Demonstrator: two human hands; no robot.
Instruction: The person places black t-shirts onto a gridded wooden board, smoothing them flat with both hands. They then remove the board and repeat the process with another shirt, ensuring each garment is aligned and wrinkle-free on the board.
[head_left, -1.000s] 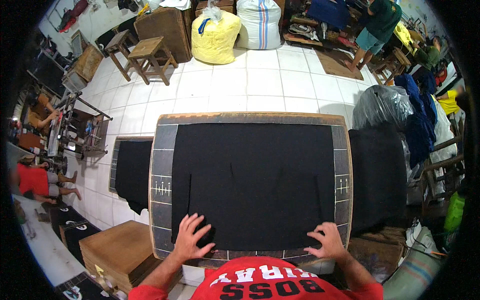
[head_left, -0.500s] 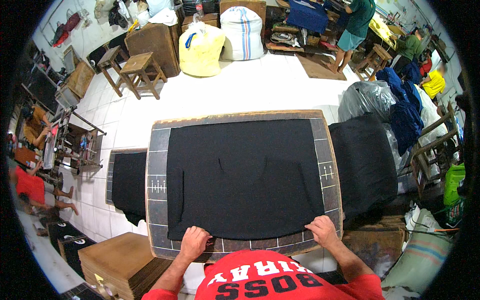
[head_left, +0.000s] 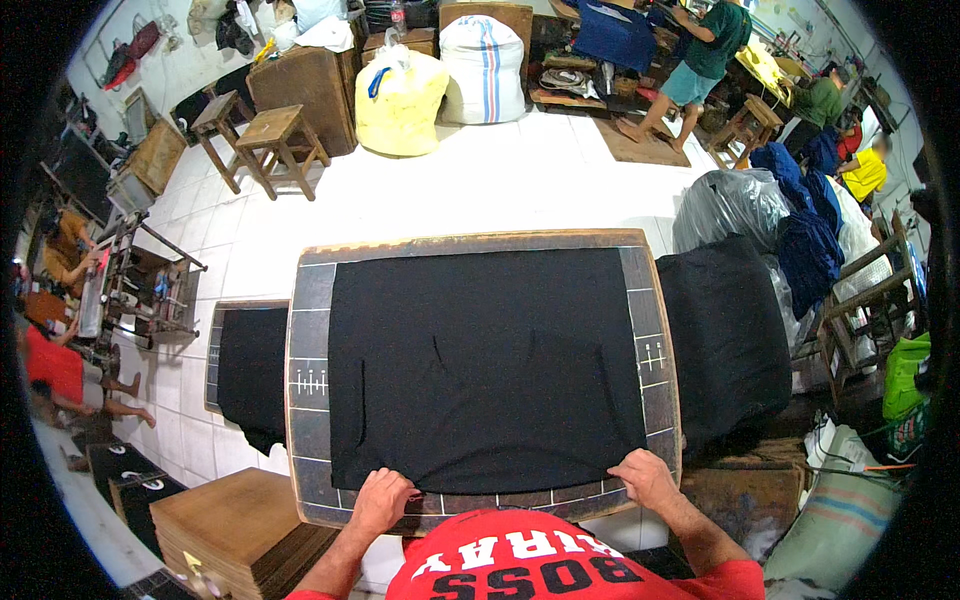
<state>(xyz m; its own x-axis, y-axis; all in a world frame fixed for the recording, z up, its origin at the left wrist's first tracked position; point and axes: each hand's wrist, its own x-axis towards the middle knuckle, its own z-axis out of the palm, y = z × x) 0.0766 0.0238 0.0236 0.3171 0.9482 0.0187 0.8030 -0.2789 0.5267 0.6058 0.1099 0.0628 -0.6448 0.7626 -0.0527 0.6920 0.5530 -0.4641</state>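
Note:
A black fabric piece (head_left: 480, 370) lies on a dark, wood-edged board (head_left: 310, 300) marked with white grid lines, in front of my body in a red shirt. My left hand (head_left: 388, 495) pinches the fabric's near edge toward its left corner, and my right hand (head_left: 640, 476) grips the same edge at the right corner. A few creases run across the cloth, with slight ripples along the edge between my hands.
Another black cloth (head_left: 255, 370) lies left, more (head_left: 715, 335) right. Stacked boards (head_left: 225, 510) stand lower left. Stools (head_left: 280, 140), full sacks (head_left: 485, 75) and bundled fabric (head_left: 805, 245) surround the tiled floor (head_left: 520, 180). Co-workers (head_left: 710, 60) work at both sides and behind.
My hands went from spread fingers to closed on the fabric's near edge, which is now slightly rippled between them. The co-worker in green at the back has shifted their legs.

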